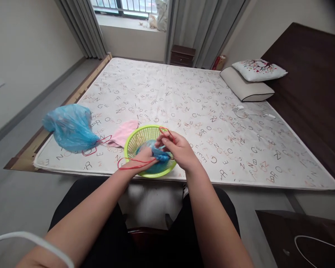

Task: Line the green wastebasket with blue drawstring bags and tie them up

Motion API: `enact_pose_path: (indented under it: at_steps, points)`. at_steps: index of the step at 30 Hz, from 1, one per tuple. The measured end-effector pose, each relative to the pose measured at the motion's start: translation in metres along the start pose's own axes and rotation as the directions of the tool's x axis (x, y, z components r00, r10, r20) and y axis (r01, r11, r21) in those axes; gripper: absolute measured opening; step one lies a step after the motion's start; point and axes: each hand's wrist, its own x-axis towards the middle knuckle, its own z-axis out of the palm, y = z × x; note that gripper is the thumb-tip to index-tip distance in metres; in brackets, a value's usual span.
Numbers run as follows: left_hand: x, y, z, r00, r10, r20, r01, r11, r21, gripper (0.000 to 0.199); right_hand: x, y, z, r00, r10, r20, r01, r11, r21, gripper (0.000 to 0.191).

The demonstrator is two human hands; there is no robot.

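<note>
A letter-printed mattress spreads beneath and beyond the fingers. Well to the left of them slumps a full blue plastic bag, its contents too blurred to make out. A lime-green mesh basket sits directly under the fingers, its near side partly covered by the forearms. Just left of it lies a pink cloth, its right end cut off by the rim. Inside, a crumpled blue bag lies between the two hands, partly hidden. The right hand has its fingers curled in on a loop of red cord; the left hand hides its own fingertips against the crumpled bag, so their grip cannot be told. A second red loop trails over the left wrist.
</note>
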Motion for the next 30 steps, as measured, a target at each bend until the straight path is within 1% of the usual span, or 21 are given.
enact_pose_path:
  at_steps: [1,2,3,4,5,6,7,9,11,13,15,17,18,19,20,22,23,24,26,28,30]
  points:
    - [0.001,-0.001,-0.005,0.991,-0.061,-0.118,0.046,0.991,-0.125,0.018,0.000,-0.003,-0.001,0.997,-0.056,-0.053,0.057,0.998,0.016,0.020]
    - [0.002,-0.002,-0.011,0.956,-0.145,-0.257,0.071,0.959,-0.275,0.019,0.000,-0.004,-0.003,0.987,-0.115,-0.111,0.116,0.993,0.003,0.022]
    - [0.004,-0.003,-0.020,0.894,-0.241,-0.379,0.067,0.906,-0.417,0.020,0.000,-0.003,-0.007,0.974,-0.161,-0.157,0.159,0.987,-0.030,0.026]
    - [0.007,-0.002,-0.029,0.817,-0.332,-0.471,0.029,0.840,-0.542,0.022,0.000,-0.001,-0.012,0.967,-0.183,-0.178,0.172,0.982,-0.072,0.030]
    - [0.010,-0.002,-0.040,0.746,-0.403,-0.530,-0.040,0.768,-0.639,0.024,0.001,0.003,-0.016,0.969,-0.176,-0.173,0.157,0.980,-0.119,0.035]
    - [0.012,0.000,-0.051,0.699,-0.440,-0.564,-0.121,0.704,-0.700,0.025,0.001,0.007,-0.020,0.978,-0.145,-0.147,0.120,0.979,-0.167,0.039]
    - [0.014,0.001,-0.063,0.668,-0.457,-0.588,-0.211,0.640,-0.738,0.024,0.002,0.012,-0.023,0.989,-0.098,-0.111,0.073,0.975,-0.212,0.042]
    - [0.016,0.005,-0.084,0.641,-0.460,-0.615,-0.365,0.523,-0.771,0.020,0.003,0.021,-0.023,0.999,0.004,-0.037,-0.015,0.959,-0.285,0.046]
    - [0.015,0.008,-0.098,0.637,-0.452,-0.624,-0.456,0.433,-0.778,0.016,0.003,0.029,-0.018,0.996,0.089,0.020,-0.077,0.938,-0.338,0.051]
    - [0.011,0.012,-0.103,0.646,-0.460,-0.609,-0.476,0.381,-0.793,0.016,0.004,0.035,-0.010,0.986,0.160,0.044,-0.132,0.915,-0.382,0.062]
    - [0.008,0.018,-0.099,0.651,-0.494,-0.576,-0.457,0.352,-0.817,0.019,0.005,0.041,-0.002,0.979,0.200,0.041,-0.161,0.879,-0.449,0.080]
    - [0.005,0.026,-0.090,0.657,-0.530,-0.536,-0.416,0.338,-0.844,0.022,0.006,0.048,0.004,0.978,0.203,0.039,-0.151,0.829,-0.538,0.104]
    - [0.004,0.031,-0.086,0.669,-0.537,-0.514,-0.390,0.335,-0.858,0.023,0.007,0.051,0.005,0.979,0.196,0.047,-0.134,0.805,-0.578,0.111]
    - [0.004,0.036,-0.082,0.690,-0.531,-0.492,-0.364,0.333,-0.870,0.023,0.008,0.053,0.006,0.980,0.189,0.065,-0.111,0.786,-0.608,0.111]
    - [0.003,0.039,-0.080,0.717,-0.514,-0.471,-0.337,0.337,-0.879,0.022,0.009,0.056,0.007,0.979,0.185,0.091,-0.087,0.771,-0.631,0.102]
    - [0.003,0.042,-0.079,0.761,-0.468,-0.450,-0.288,0.379,-0.880,0.017,0.012,0.058,0.004,0.976,0.170,0.139,-0.036,0.748,-0.663,0.066]
    - [0.003,0.041,-0.081,0.766,-0.446,-0.463,-0.276,0.422,-0.863,0.015,0.013,0.059,0.002,0.978,0.151,0.145,-0.013,0.736,-0.677,0.046]
    - [0.003,0.037,-0.083,0.757,-0.428,-0.494,-0.274,0.479,-0.834,0.013,0.014,0.058,-0.001,0.983,0.124,0.134,0.002,0.726,-0.687,0.032]
    - [0.004,0.027,-0.087,0.705,-0.394,-0.590,-0.273,0.617,-0.738,0.013,0.015,0.056,-0.009,0.997,0.049,0.057,0.003,0.730,-0.684,0.024]
    - [0.004,0.015,-0.087,0.660,-0.357,-0.661,-0.245,0.730,-0.638,0.015,0.016,0.052,-0.017,0.997,-0.039,-0.071,-0.014,0.785,-0.619,0.028]
    - [0.003,0.006,-0.083,0.662,-0.352,-0.661,-0.179,0.783,-0.596,0.020,0.017,0.048,-0.022,0.966,-0.112,-0.232,-0.013,0.878,-0.479,0.029]
